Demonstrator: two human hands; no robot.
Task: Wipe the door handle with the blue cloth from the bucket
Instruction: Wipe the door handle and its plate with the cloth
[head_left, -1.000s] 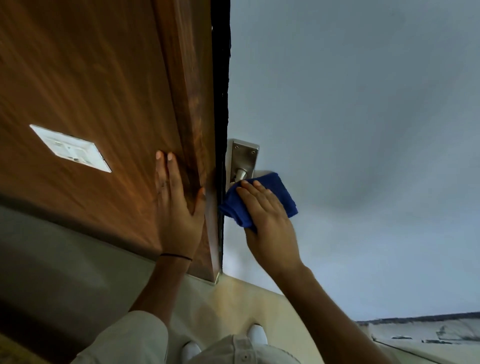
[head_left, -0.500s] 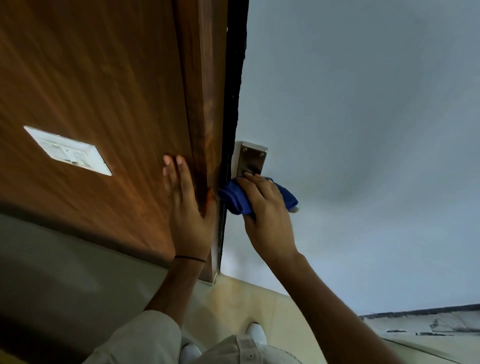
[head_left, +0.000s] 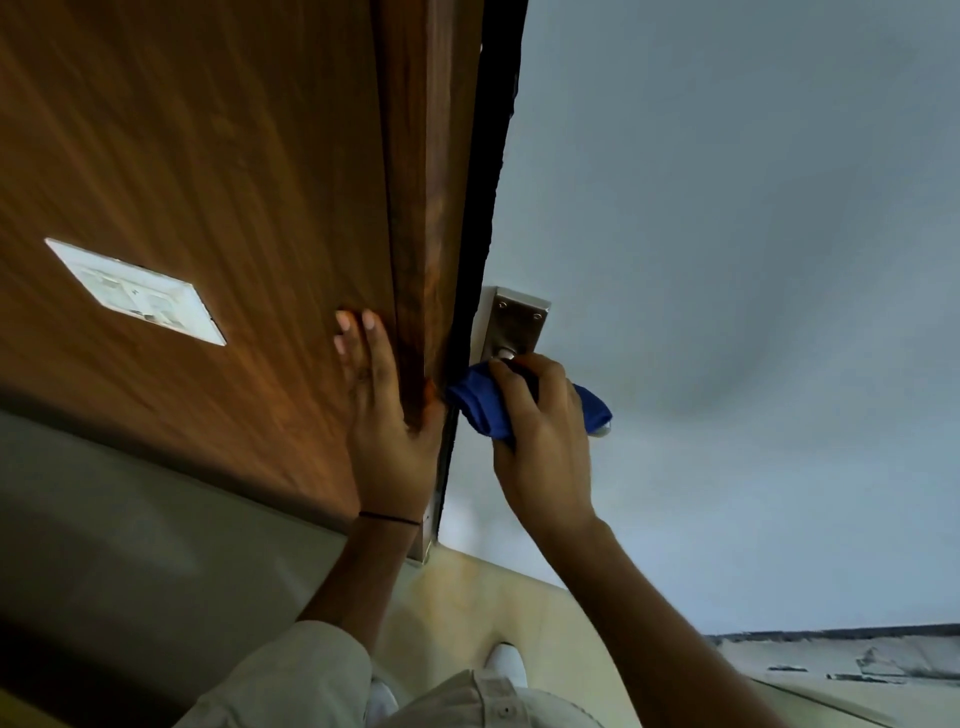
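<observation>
The right hand (head_left: 545, 441) is closed around the blue cloth (head_left: 480, 402), fingers curled over it, and the cloth is wrapped about the door handle (head_left: 602, 428), of which only the pale tip shows past the cloth's right end. The cloth sits under the palm and fingers, just below the metal plate (head_left: 514, 327) and its spindle. The left hand (head_left: 387, 415) lies flat and open against the wooden panel (head_left: 208, 182), thumb at the dark door edge, holding nothing. A white switch plate (head_left: 136, 291) sits well left. Against half a second ago, the right hand's fingers are curled tighter over the cloth; the left hand is unchanged.
</observation>
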